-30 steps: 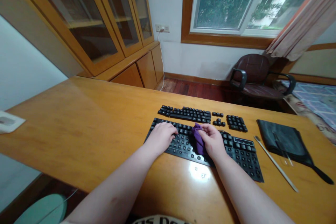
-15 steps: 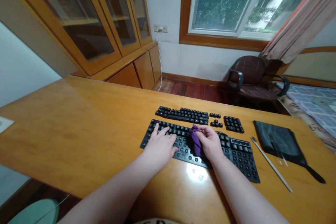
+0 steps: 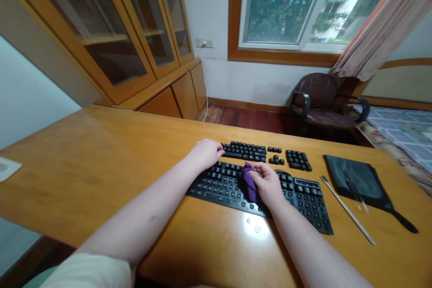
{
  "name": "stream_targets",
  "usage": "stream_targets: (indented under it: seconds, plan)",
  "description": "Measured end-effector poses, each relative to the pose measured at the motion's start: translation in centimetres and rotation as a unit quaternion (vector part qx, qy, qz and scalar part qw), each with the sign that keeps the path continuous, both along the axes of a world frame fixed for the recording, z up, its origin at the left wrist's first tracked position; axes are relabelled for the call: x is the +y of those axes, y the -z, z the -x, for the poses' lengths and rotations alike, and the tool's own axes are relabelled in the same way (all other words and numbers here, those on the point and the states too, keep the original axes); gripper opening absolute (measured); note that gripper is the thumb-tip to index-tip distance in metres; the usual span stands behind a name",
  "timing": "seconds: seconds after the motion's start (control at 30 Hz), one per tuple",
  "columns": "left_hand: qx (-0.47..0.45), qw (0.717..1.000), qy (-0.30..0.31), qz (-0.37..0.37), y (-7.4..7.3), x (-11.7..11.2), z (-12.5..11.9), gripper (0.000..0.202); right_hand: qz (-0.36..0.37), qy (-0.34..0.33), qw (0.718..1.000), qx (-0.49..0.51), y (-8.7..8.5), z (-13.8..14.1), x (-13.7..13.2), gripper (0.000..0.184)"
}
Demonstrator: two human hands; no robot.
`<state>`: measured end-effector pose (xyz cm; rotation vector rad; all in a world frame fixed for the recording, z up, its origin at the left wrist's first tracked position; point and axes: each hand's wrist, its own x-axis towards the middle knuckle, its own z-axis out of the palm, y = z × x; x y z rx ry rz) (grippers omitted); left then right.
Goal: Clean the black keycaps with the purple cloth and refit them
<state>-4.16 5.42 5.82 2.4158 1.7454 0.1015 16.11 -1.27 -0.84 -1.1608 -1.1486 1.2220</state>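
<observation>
A black keyboard [image 3: 303,198] lies on the wooden desk [image 3: 101,166]. Beyond it, loose black keycaps [image 3: 249,150] are laid out in rows like a second keyboard. My left hand [image 3: 205,153] reaches over the left end of those keycap rows with its fingers curled down onto them; what they hold, if anything, is hidden. My right hand [image 3: 268,184] rests on the middle of the keyboard, closed on a bunched purple cloth [image 3: 249,182] pressed against the keys.
A black pouch [image 3: 354,180] and a thin pale stick [image 3: 347,209] lie right of the keyboard. A white object [image 3: 6,168] sits at the desk's left edge. A dark armchair [image 3: 320,99] stands under the window, and a glass-door cabinet [image 3: 135,45] lines the left wall.
My left hand has left the keyboard's left part and moved forward to the left end of the loose keycap rows. My right hand stays on the keyboard with the cloth.
</observation>
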Motion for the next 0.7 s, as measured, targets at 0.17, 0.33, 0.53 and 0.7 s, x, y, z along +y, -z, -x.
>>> stream_targets:
  seconds: [0.17, 0.33, 0.53, 0.7]
  plan:
    - [0.016, 1.0, -0.016, 0.021, 1.3, 6.7, -1.3, 0.026, 0.001, 0.002, 1.0, 0.004, -0.2, 0.0, 0.0, 0.026]
    - [0.029, 0.999, -0.002, 0.019, 2.4, 8.8, -3.5, 0.023, 0.003, 0.001, 1.0, 0.016, -0.3, 0.1, 0.0, 0.024]
    - [0.036, 0.999, 0.004, 0.027, 2.9, 9.9, -4.5, 0.019, 0.006, -0.01, 1.0, 0.025, -0.2, 0.2, -0.1, 0.02]
    - [0.022, 1.0, 0.01, 0.016, 3.2, 10.0, -4.5, 0.023, 0.008, -0.01, 0.999, 0.033, -0.4, 0.2, 0.0, 0.019]
